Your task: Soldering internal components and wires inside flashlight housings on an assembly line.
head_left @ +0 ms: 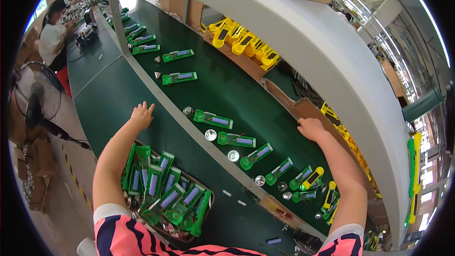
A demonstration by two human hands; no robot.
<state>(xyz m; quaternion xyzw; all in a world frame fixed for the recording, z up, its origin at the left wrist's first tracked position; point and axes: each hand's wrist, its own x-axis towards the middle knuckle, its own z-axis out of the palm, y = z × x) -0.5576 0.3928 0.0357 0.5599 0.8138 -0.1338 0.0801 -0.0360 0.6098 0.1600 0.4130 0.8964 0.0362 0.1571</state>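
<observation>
Green flashlight halves [213,119] lie along my dark green conveyor belt [213,90]. My left hand [142,114] rests flat, fingers spread, empty; right hand [310,128] curls loosely, holding nothing, by a cardboard box [303,109]. Floor fan [35,97] stands left.

The left hand [142,115] lies open on a bare stretch of the dark green bench [102,97], with free room ahead of it and to its left, while the tray of green parts [166,190] crowds the space under the forearm and a grey rail [156,96] bars the way to the right. Beyond that rail the conveyor belt [222,90] is dotted with green torch halves [213,119] and small round reflectors [210,135], with open lanes of belt between them. The right hand [310,128] rests at the belt's far edge against a cardboard box [308,109], hemmed in by the broad grey shelf [327,61] overhead and the yellow torches [244,42] further along.
</observation>
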